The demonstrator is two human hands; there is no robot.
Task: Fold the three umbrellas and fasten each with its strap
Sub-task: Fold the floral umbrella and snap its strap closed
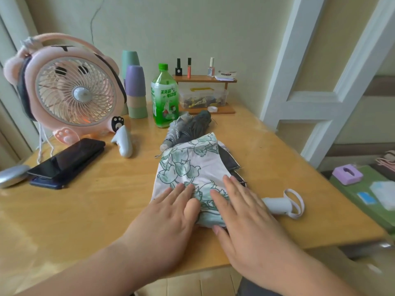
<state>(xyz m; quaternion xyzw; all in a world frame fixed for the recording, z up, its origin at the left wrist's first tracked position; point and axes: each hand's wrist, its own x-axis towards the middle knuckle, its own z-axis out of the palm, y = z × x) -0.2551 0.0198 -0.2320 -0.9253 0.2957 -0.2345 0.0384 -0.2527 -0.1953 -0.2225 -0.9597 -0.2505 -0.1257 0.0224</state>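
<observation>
Pressing with straight fingers and gripping nothing, the left hand [171,212] and right hand [243,212] are flattening the floral umbrella [188,165] near the table's [96,199] front edge, its canopy fanning toward the far edge and its white handle [274,205] lying just beside the right hand.

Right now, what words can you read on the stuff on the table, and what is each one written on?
"天天" then "电动车": white characters on the green bottle label; the character after "天天" is too blurred to tell.
Print on the papers on the wooden shelf: too small to read.
No other readable text.
</observation>
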